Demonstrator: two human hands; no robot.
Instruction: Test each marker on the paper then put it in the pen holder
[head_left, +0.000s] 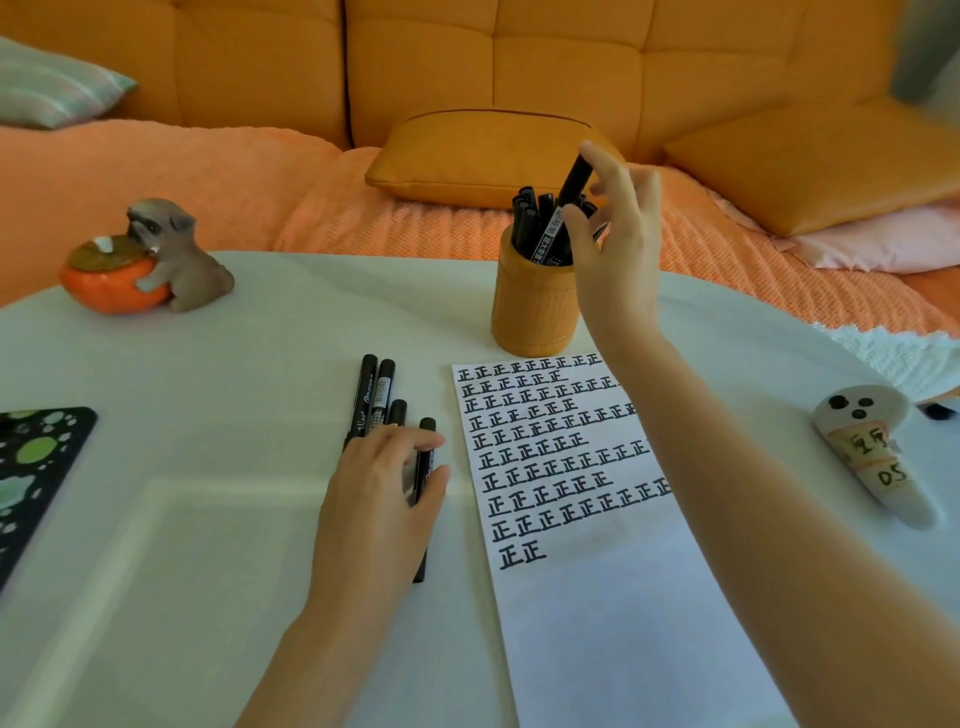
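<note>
Reaching over the pen holder (535, 306), the right hand (613, 244) pinches a black marker (569, 200) between thumb and fingertips, its lower end already down among the other markers standing in the holder, so the step in hand looks like the drop-off of a tested marker. The left hand (382, 499) lies palm down on the white worktop (218, 519), fingers loosely curled over the row of markers (376, 395) still lying there, with one marker (423, 499) under its thumb; whether it grips that one cannot be told. Just to the right lies the paper (597, 623), its upper part filled with rows of test characters, the lower part blank. The next move likely calls for letting go over the holder, then lifting a fresh marker and uncapping it.
</note>
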